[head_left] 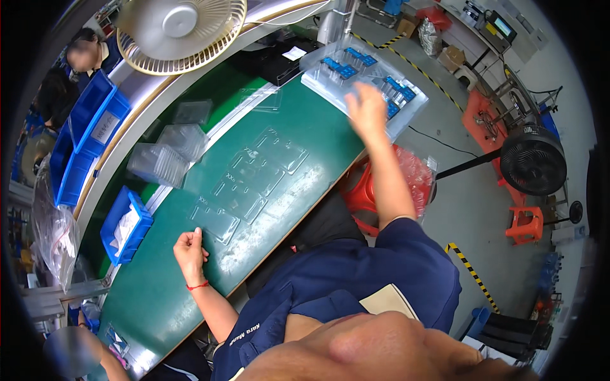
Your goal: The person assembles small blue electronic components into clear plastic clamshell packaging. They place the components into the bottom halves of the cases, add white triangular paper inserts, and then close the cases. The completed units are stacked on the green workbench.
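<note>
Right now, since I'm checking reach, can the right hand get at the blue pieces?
Probably yes: the right hand is at the clear tray, with nothing visibly blocking its way to the blue pieces.

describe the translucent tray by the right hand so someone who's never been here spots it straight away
Find the long green worktable and go to its upper right end in the picture. There, by the right hand, sits a translucent plastic tray. Unlike the clear plastic shells laid out on the green surface, it holds bright blue pieces.
</note>
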Motion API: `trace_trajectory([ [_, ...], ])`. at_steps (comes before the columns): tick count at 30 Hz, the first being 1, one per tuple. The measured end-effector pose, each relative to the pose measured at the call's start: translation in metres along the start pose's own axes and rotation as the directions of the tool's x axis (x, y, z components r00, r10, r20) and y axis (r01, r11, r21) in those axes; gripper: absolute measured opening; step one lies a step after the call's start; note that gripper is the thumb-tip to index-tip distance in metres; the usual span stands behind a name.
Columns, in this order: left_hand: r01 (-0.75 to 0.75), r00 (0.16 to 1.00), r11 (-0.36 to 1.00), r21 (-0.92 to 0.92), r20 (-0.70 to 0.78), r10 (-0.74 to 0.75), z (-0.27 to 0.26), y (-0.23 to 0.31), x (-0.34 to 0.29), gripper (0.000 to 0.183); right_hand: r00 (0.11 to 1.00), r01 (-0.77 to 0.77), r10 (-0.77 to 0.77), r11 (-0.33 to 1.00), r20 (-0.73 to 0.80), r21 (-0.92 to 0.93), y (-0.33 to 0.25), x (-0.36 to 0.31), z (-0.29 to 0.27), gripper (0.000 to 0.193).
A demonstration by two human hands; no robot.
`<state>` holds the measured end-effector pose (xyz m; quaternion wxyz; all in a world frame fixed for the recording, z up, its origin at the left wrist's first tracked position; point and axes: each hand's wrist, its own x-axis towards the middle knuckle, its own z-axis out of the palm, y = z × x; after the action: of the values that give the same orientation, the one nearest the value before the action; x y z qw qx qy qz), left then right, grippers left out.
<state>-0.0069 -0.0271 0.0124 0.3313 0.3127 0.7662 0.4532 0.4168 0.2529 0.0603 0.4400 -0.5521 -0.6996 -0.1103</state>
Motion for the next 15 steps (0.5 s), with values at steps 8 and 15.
trace_trajectory([
  [8, -0.006, 1.0, 1.0, -0.023, -0.021, 0.006, 0.002, -0.002, 0.002, 0.025, 0.802, -0.28, 0.5, 0.797, 0.326, -0.535, 0.137, 0.077, -0.025, 0.05],
  [15, -0.014, 1.0, 0.995, -0.094, -0.018, 0.012, -0.002, -0.006, 0.003, 0.023, 0.837, -0.226, 0.454, 0.795, 0.306, -0.562, 0.134, 0.085, -0.026, 0.058],
])
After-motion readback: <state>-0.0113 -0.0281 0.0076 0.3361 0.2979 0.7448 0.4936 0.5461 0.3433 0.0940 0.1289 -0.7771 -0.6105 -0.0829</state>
